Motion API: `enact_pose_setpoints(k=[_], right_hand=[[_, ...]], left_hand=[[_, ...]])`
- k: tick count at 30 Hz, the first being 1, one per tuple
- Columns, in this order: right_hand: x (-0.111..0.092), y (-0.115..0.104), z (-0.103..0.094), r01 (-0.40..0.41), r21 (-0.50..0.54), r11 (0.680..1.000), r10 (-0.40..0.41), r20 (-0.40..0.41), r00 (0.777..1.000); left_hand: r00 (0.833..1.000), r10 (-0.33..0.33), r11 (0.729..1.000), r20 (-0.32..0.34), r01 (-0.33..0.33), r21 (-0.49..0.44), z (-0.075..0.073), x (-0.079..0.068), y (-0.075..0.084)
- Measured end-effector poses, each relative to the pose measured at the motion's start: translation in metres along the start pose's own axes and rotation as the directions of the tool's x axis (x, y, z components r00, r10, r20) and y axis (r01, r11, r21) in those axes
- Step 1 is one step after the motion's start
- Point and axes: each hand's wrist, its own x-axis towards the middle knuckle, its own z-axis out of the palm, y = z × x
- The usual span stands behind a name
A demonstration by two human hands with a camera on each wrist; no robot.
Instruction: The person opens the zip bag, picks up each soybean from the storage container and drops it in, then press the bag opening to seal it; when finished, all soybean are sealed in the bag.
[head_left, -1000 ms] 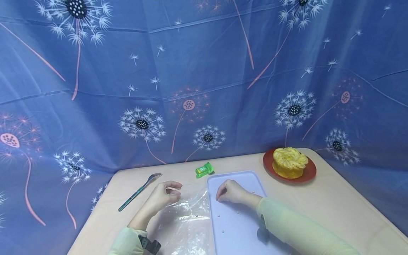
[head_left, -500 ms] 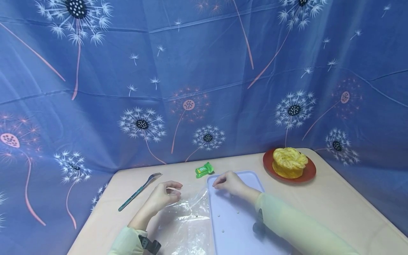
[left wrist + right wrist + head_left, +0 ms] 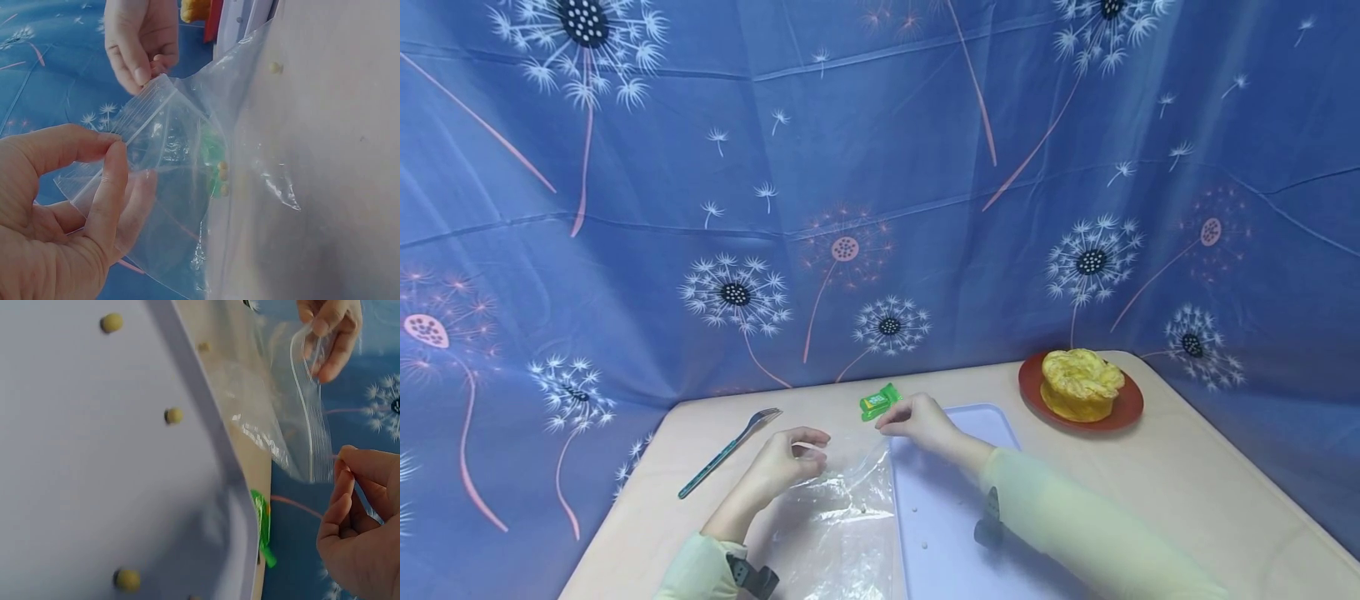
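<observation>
My left hand (image 3: 778, 467) pinches the open rim of a clear zip bag (image 3: 842, 533), some fingers showing through the film in the left wrist view. A few soybeans (image 3: 222, 167) are visible through the plastic. My right hand (image 3: 921, 425) is at the bag's far corner, above the tray's left edge. Its thumb and index fingertips are pressed together, seemingly on a soybean that they hide. Just beneath them lies a green wrapped packet (image 3: 874, 403). More soybeans (image 3: 174, 415) are scattered over the pale lilac tray (image 3: 955, 558).
A fork (image 3: 730, 454) with a teal handle lies left of my left hand. At the back right, a red plate (image 3: 1131, 408) bears a yellow bread roll (image 3: 1078, 387). A blue dandelion-print curtain (image 3: 880, 192) rises behind the table (image 3: 1120, 500).
My right hand has lifted from the tray and moved left and away from me to the bag's corner, fingertips still together. My left hand has stayed in place with the bag.
</observation>
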Motion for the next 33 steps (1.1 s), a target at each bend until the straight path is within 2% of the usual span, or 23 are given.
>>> enact_pose_setpoints(k=[8, 17, 19, 26, 33], right_hand=[[0.009, -0.011, 0.018, 0.031, -0.022, 0.999, -0.030, 0.040, 0.999], [0.008, -0.016, 0.027, 0.085, -0.059, 0.995, -0.081, 0.070, 0.994], [0.007, -0.016, 0.026, 0.100, -0.067, 0.993, -0.096, 0.069, 0.993], [0.006, -0.014, 0.019, 0.027, -0.065, 0.998, -0.023, 0.051, 0.998], [0.002, 0.003, 0.000, 0.013, -0.030, 0.999, -0.013, 0.001, 1.000]], left_hand=[[1.000, -0.001, 1.000, 0.004, 0.001, -0.006, 0.000, 0.001, -0.001], [1.000, -0.008, 1.000, 0.020, 0.008, -0.016, -0.001, 0.002, -0.005], [1.000, -0.006, 1.000, 0.023, 0.006, -0.020, -0.001, 0.002, -0.005], [1.000, -0.009, 1.000, 0.018, 0.009, -0.015, 0.000, 0.003, -0.004], [1.000, -0.015, 1.000, 0.010, 0.015, -0.013, 0.000, 0.001, -0.004]])
